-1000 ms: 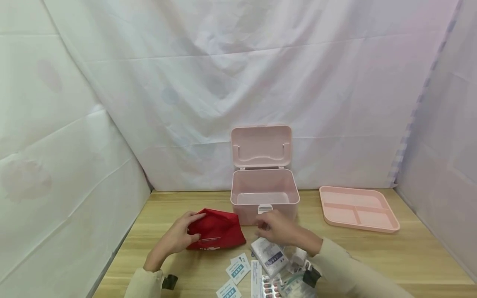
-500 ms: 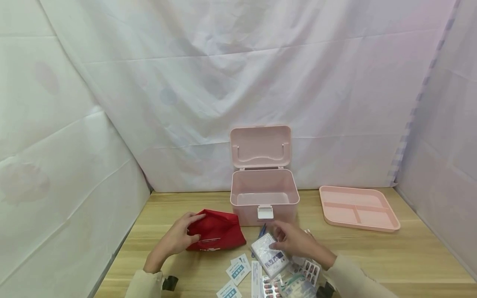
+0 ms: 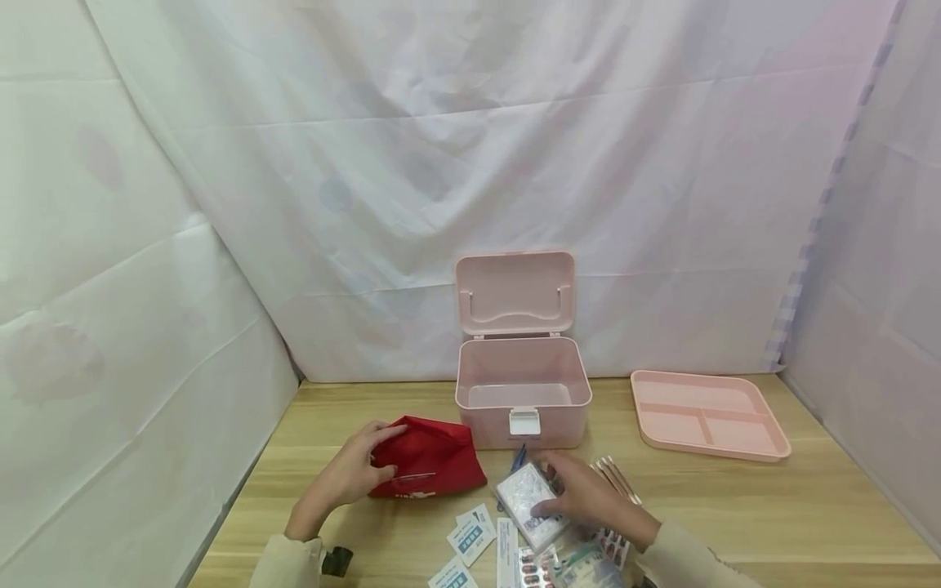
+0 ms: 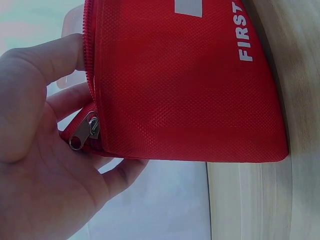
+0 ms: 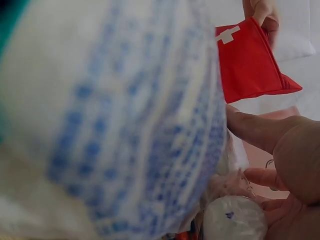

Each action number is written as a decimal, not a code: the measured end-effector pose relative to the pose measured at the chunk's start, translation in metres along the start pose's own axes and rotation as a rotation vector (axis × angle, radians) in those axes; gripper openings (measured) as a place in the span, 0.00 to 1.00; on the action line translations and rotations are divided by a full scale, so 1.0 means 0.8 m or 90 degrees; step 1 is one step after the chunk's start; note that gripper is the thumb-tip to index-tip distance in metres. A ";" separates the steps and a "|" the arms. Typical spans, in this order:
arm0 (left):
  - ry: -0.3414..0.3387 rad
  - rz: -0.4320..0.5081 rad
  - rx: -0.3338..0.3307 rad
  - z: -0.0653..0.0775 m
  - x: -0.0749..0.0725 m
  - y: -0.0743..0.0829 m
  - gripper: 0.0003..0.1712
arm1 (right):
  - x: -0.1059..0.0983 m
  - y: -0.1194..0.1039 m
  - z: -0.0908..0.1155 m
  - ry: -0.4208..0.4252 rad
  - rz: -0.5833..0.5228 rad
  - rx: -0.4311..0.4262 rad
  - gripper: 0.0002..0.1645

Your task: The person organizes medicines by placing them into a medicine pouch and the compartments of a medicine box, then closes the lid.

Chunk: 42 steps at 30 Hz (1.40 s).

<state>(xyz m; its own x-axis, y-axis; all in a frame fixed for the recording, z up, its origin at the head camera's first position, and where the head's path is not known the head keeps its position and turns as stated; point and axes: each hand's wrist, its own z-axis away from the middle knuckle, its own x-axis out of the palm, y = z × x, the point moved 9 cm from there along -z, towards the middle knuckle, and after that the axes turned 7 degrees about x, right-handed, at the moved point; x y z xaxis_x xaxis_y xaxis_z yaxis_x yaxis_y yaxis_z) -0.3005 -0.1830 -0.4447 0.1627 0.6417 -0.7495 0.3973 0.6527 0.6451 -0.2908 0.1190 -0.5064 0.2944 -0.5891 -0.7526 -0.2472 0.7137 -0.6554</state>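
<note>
1. Red pouch (image 3: 430, 461), lettered FIRST in the left wrist view, sits on the left half of the tabletop (image 3: 735, 510), between its left edge and the pink box (image 3: 485, 429).
2. My left hand (image 3: 351, 469) grips the pouch at its left end; I see fingers and thumb curved around the mouth, parted only by the fabric, with the metal zip pull (image 4: 82, 131) near the palm.
3. My right hand (image 3: 588, 490) has hold of the white packet (image 3: 524, 496), with the thumb over its face and bent fingers at its right-hand edge. Up close, blurred blue print fills much of my right wrist view, and a clear-wrapped roll (image 5: 235, 220) lies by the fingers.
4. Around that packet, toward the front edge, I find white-and-blue sachets (image 3: 470, 535), a narrow white packet (image 3: 507, 551), a capsule blister (image 3: 534, 567) and a clear bag (image 3: 588, 569). Brown sticks (image 3: 616, 479) lie right of the hand; a blue item (image 3: 519, 457), partly covered, pokes out beyond the packet.
5. The pink box stands near the middle of the back edge, lid (image 3: 515, 286) raised; the divided tray (image 3: 702, 394) lies near the back right corner.
</note>
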 end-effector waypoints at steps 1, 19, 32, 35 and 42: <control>0.000 0.000 0.000 0.000 0.000 0.000 0.33 | 0.001 0.001 0.000 0.000 -0.003 0.003 0.44; 0.005 -0.009 0.007 0.000 -0.001 0.002 0.33 | -0.008 -0.003 -0.002 0.011 -0.097 -0.004 0.39; 0.000 -0.009 0.009 0.001 0.000 0.003 0.33 | -0.011 -0.018 0.007 -0.011 -0.126 -0.051 0.36; 0.000 -0.004 0.010 0.001 0.000 0.002 0.33 | -0.013 -0.027 0.010 -0.026 -0.150 -0.066 0.35; 0.000 0.002 0.009 0.000 0.001 0.000 0.33 | -0.020 -0.055 0.013 -0.067 -0.178 -0.099 0.35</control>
<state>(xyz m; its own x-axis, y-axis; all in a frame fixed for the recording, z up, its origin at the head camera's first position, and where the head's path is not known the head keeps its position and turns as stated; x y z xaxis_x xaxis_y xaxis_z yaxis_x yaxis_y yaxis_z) -0.3003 -0.1830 -0.4454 0.1640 0.6436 -0.7476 0.4102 0.6447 0.6451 -0.2747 0.1012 -0.4645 0.4624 -0.7053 -0.5373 -0.2791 0.4594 -0.8433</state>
